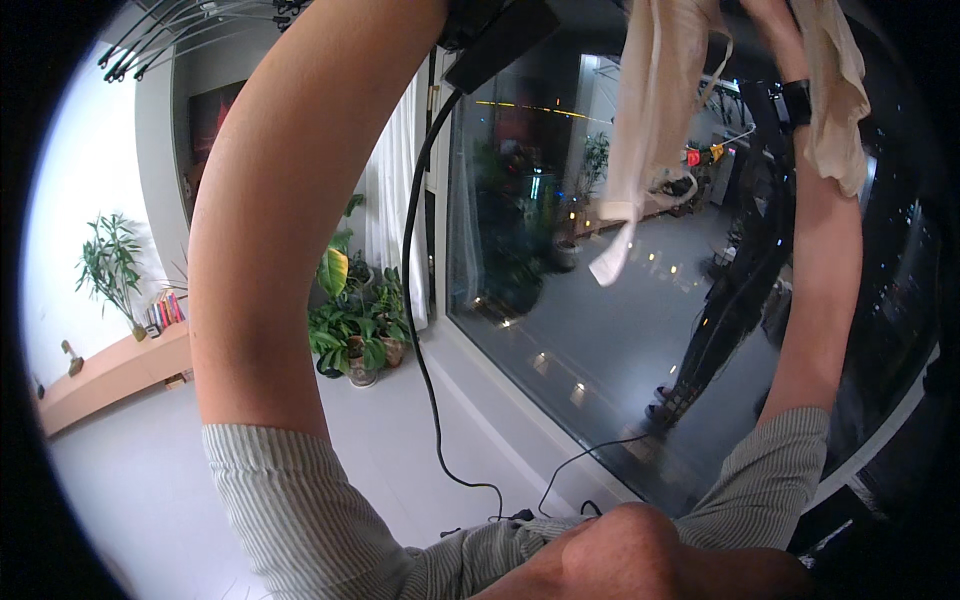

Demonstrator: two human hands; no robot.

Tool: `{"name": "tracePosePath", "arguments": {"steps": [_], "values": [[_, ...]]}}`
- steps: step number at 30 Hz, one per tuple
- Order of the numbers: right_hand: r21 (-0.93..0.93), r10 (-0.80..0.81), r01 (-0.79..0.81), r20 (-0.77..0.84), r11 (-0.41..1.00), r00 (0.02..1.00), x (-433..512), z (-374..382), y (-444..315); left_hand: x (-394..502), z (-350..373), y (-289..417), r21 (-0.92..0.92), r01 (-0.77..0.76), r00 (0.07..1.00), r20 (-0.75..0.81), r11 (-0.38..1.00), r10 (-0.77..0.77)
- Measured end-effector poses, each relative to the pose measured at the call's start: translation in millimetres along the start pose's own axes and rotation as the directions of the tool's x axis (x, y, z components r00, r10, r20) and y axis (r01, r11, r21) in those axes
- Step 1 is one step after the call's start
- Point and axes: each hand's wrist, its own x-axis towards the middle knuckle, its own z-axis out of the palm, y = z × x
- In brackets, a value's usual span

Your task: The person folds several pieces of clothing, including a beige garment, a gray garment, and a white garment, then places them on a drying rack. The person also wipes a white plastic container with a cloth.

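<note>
Both my arms are raised past the top edge of the view. My left hand is out of view; a black device with a cable (pixel 502 45) is near that wrist. Of my right hand (pixel 772 30), only a part beyond the black wristband (pixel 796 103) shows at the top edge, its fingers hidden. A beige cloth garment with thin straps (pixel 660 97) hangs down between my arms, its pale lower end twisted. More beige cloth (pixel 829 112) hangs over my right forearm. What holds the cloth above is cut off.
A large dark window (pixel 555 315) stands in front, reflecting the room and a person. Black cable (pixel 411 247) runs down to the floor. Potted plants (pixel 362 367) stand by a white curtain (pixel 390 187). Hangers or rods (pixel 172 30) are at the upper left, above a low wooden shelf (pixel 112 382).
</note>
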Motion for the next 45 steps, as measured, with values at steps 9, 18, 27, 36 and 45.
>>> {"name": "tracePosePath", "arguments": {"steps": [9,18,27,36,45], "values": [[-0.039,0.098,-0.097,0.036,0.995,0.995,-21,-13,-2,-37,3,-30,0.285,0.25,0.944,0.141,0.925,-0.298],[-0.045,0.158,-0.155,0.075,0.987,0.985,-43,-17,-11,-51,12,-33,0.276,0.159,0.945,0.236,0.948,-0.228],[-0.024,0.198,-0.197,0.109,0.98,0.974,-55,-18,-32,-74,12,-32,0.414,-0.089,0.965,0.262,0.906,-0.025],[0.074,0.322,-0.336,0.151,0.939,0.935,-74,-47,-78,-51,30,-17,0.922,-0.116,0.963,0.014,0.37,0.268],[0.192,0.449,-0.504,0.267,0.842,0.853,-85,-51,-129,-69,31,7,0.755,-0.482,0.871,0.36,0.445,0.334]]}}
